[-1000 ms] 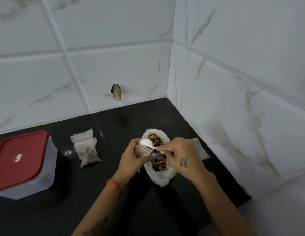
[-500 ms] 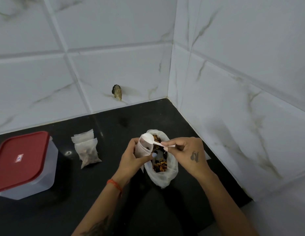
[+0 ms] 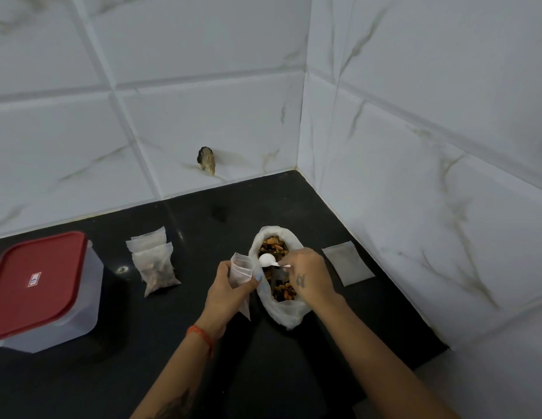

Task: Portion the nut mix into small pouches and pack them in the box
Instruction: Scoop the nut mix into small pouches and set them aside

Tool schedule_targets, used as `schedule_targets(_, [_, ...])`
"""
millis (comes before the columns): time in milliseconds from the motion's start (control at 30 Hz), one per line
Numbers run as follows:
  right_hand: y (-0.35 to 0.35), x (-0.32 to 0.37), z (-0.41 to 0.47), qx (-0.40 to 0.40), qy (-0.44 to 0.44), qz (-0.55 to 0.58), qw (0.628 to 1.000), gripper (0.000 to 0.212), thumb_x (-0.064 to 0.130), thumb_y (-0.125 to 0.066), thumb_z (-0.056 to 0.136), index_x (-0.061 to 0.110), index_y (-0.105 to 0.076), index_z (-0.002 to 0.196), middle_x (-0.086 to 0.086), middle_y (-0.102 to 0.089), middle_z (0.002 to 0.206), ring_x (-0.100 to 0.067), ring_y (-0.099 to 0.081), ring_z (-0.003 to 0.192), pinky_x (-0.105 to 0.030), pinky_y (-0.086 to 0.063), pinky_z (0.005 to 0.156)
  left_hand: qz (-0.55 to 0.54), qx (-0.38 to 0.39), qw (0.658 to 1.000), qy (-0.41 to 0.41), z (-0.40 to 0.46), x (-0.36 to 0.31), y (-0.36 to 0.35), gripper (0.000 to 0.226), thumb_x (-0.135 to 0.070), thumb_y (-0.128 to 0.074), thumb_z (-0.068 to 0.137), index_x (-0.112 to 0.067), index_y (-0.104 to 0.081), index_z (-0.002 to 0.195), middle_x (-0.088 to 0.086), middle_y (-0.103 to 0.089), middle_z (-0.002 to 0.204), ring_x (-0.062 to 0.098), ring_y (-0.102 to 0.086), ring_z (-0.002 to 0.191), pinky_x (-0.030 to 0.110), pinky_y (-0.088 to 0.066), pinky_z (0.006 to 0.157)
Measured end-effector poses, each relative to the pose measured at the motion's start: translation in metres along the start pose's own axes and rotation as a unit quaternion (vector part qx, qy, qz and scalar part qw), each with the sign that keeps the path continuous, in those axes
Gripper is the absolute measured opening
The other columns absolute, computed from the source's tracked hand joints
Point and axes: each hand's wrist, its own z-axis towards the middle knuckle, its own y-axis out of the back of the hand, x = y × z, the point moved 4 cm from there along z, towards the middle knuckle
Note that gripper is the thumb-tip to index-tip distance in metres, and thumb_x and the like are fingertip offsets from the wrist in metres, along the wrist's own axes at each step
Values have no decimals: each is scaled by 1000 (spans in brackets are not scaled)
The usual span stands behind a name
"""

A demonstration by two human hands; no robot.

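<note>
The box (image 3: 49, 300) with the red lid (image 3: 34, 282) ran off the left edge, so its far side was cut off, and the little label on the lid was way too small to read. The right hand (image 3: 309, 279) covered part of the nut mix (image 3: 272, 246) and the handle end of the white spoon (image 3: 268, 261). Couldn't tell if the spoon's bowl had anything in it. The left hand (image 3: 230, 291) hid the lower half of the small pouch (image 3: 241, 269). Of the 2 filled pouches (image 3: 156, 267), the back one was mostly covered by the front one. Both forearms got cropped by the bottom edge.
</note>
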Motion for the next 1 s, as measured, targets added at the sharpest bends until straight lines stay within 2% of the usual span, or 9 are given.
schedule_targets(100, [-10, -3, 3, 57, 14, -33, 998, 19, 13, -53, 90, 12, -72, 91, 0, -57, 85, -18, -60, 83, -21, -44, 69, -22, 13, 999, 24, -2, 4, -3, 39, -31, -74, 79, -30, -51, 110, 0, -65, 110, 19, -63, 103, 50, -52, 92])
schedule_targets(200, [-8, -14, -6, 73, 31, -39, 996, 21, 9, -56, 89, 14, -74, 100, -5, -65, 95, -21, -61, 92, -25, -47, 78, -34, 29, 998, 33, -4, 5, -5, 40, -29, -73, 81, -27, -50, 114, 2, -64, 113, 20, -62, 105, 50, -51, 93])
schedule_targets(267, [2, -18, -12, 18, 42, -47, 998, 20, 9, -60, 87, 15, -75, 98, -5, -67, 93, -20, -61, 88, -25, -50, 77, -50, 39, 997, 37, -5, 4, -7, 39, -25, -71, 83, -25, -49, 116, 3, -64, 113, 20, -63, 105, 49, -52, 92])
schedule_targets(367, [12, -12, -7, -87, 65, -33, 994, 12, -1, -69, 77, 9, -76, 79, -8, -67, 68, -22, -60, 67, -34, -54, 56, -74, 55, 995, 36, -9, 0, -12, 39, -22, -69, 84, -23, -48, 117, 3, -64, 114, 18, -64, 103, 42, -55, 86])
schedule_targets(433, [9, -7, 2, -93, 82, -47, 991, 13, -5, -70, 73, 6, -76, 77, -9, -66, 64, -23, -60, 63, -35, -54, 51, -85, 64, 994, 34, -10, -2, -15, 40, -22, -69, 85, -22, -47, 119, 4, -64, 114, 19, -64, 103, 38, -56, 81])
schedule_targets(600, [-11, -14, 11, 14, 65, -85, 994, 27, 11, -53, 93, 12, -69, 114, -13, -64, 105, -25, -60, 97, -27, -47, 82, -85, 70, 993, 31, -11, -3, -18, 42, -24, -68, 84, -23, -47, 120, 6, -63, 116, 20, -64, 104, 39, -56, 83])
schedule_targets(700, [-9, -13, -3, 26, 85, -96, 991, 27, 14, -52, 93, 14, -69, 114, -11, -64, 107, -23, -60, 99, -23, -43, 82, -96, 74, 992, 35, -11, -4, -18, 41, -23, -68, 84, -24, -46, 119, 5, -63, 116, 20, -64, 104, 37, -57, 79])
schedule_targets(867, [5, -7, 4, -76, 90, -45, 992, 13, 1, -70, 74, 8, -76, 83, -10, -68, 72, -24, -64, 68, -31, -53, 58, -103, 70, 992, 27, -11, -5, -18, 35, -21, -67, 86, -23, -48, 115, 5, -63, 113, 17, -65, 99, 30, -56, 71])
schedule_targets(1000, [-11, -3, 21, -4, 73, -73, 995, 23, 5, -54, 88, 5, -71, 104, -12, -66, 98, -24, -62, 90, -23, -46, 73, -105, 70, 992, 27, -12, -4, -20, 37, -22, -68, 85, -22, -47, 116, 7, -63, 114, 20, -65, 101, 31, -56, 72])
